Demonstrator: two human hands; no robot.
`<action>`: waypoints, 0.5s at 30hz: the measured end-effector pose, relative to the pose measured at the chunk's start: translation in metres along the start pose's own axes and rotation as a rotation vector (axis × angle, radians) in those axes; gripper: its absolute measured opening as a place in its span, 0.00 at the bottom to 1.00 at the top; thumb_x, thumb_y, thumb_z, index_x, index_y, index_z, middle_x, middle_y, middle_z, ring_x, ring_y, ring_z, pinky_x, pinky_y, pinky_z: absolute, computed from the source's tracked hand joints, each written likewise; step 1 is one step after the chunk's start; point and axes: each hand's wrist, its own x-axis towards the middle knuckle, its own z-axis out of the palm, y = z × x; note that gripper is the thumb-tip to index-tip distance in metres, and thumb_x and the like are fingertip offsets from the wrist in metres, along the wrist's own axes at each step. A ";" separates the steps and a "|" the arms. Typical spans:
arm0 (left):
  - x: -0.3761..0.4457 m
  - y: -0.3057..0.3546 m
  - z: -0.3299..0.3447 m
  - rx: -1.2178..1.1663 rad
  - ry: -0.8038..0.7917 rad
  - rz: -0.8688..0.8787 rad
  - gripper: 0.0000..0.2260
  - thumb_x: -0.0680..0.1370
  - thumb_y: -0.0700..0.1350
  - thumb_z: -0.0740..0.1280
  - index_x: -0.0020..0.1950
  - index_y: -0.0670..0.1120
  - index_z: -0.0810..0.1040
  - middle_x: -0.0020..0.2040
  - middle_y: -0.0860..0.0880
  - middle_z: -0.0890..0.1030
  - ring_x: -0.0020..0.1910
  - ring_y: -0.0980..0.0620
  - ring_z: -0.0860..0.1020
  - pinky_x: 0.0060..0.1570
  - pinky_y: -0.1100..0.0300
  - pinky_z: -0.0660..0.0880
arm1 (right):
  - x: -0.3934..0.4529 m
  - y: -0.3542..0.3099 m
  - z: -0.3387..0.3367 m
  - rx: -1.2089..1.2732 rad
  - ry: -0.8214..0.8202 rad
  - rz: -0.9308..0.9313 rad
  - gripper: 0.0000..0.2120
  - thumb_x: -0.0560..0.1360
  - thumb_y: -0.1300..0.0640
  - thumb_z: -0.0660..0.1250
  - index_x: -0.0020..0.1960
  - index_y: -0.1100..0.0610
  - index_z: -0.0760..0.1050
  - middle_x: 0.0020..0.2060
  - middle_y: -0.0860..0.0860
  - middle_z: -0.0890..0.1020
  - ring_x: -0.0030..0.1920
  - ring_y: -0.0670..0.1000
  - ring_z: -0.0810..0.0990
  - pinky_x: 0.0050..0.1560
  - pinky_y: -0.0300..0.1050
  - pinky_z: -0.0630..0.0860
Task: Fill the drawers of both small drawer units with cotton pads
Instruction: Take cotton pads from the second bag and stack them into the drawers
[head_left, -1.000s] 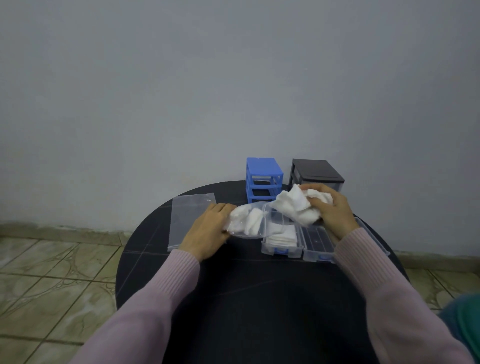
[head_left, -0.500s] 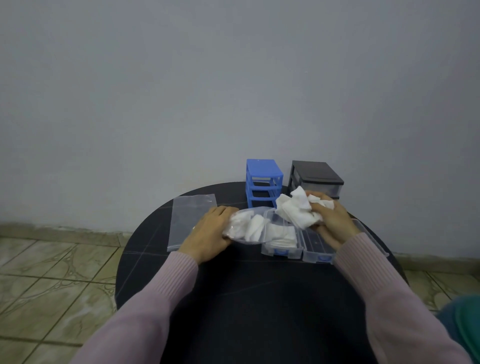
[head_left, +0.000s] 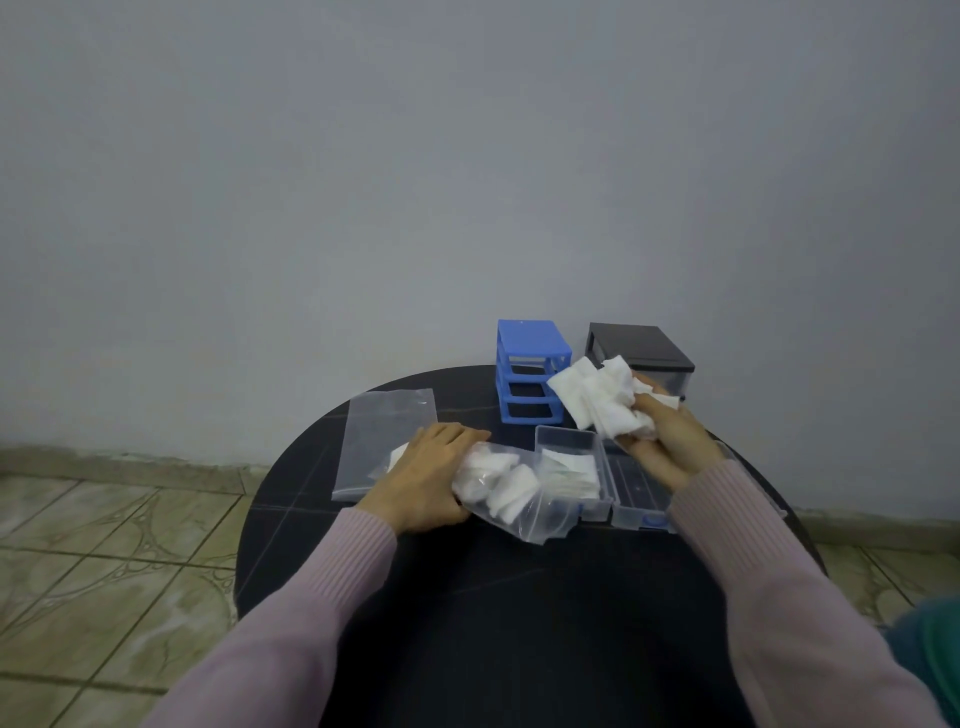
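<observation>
Two hands work near the far half of a round black desk (head_left: 519, 623), whose curved edge runs close behind the drawer units at upper centre and drops off to tiled floor (head_left: 104, 545) at the left. The near half of the desk, low in the frame between the two pink sleeves, lies bare and gives the widest room.

The right hand (head_left: 670, 447), right of centre, has its grip closed round a loose bunch of white cotton pads (head_left: 597, 400), held above the desk in front of the black drawer unit (head_left: 641, 353). The left hand (head_left: 426, 478), left of centre, grips the end of a clear bag of cotton pads (head_left: 504, 488); the bag lies on its side, long axis running left to right, its open end toward the drawers.

Two clear drawers sit side by side at centre, long axes running away from the person. The left drawer (head_left: 569, 447) holds flat pads; the right drawer (head_left: 636, 499) shows a bare dark bottom, and its right side is hidden by the right forearm. The blue drawer unit (head_left: 530, 374) stands upright just behind them, its three slots open toward the person, touching neither drawer.

An empty-looking clear plastic bag (head_left: 384, 441) lies flat at the left, partly under the left hand.
</observation>
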 end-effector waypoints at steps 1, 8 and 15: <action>-0.001 0.001 0.000 0.000 -0.025 -0.006 0.37 0.67 0.50 0.75 0.72 0.50 0.62 0.68 0.52 0.67 0.69 0.52 0.62 0.71 0.54 0.57 | 0.000 0.003 0.003 0.006 -0.012 0.008 0.09 0.78 0.65 0.58 0.53 0.56 0.74 0.50 0.54 0.80 0.49 0.51 0.79 0.42 0.40 0.80; -0.009 0.017 -0.019 -0.144 -0.195 -0.084 0.48 0.64 0.55 0.78 0.76 0.51 0.53 0.74 0.52 0.59 0.74 0.52 0.53 0.74 0.47 0.46 | 0.003 0.028 0.025 0.127 -0.070 0.085 0.09 0.79 0.66 0.57 0.52 0.57 0.74 0.48 0.54 0.80 0.47 0.51 0.79 0.39 0.40 0.80; -0.008 0.029 -0.028 -0.526 -0.073 -0.151 0.40 0.63 0.63 0.73 0.72 0.52 0.65 0.68 0.57 0.70 0.68 0.58 0.66 0.68 0.59 0.63 | 0.012 0.044 0.039 0.187 -0.111 0.114 0.11 0.78 0.67 0.57 0.55 0.58 0.74 0.47 0.54 0.81 0.47 0.50 0.80 0.42 0.40 0.79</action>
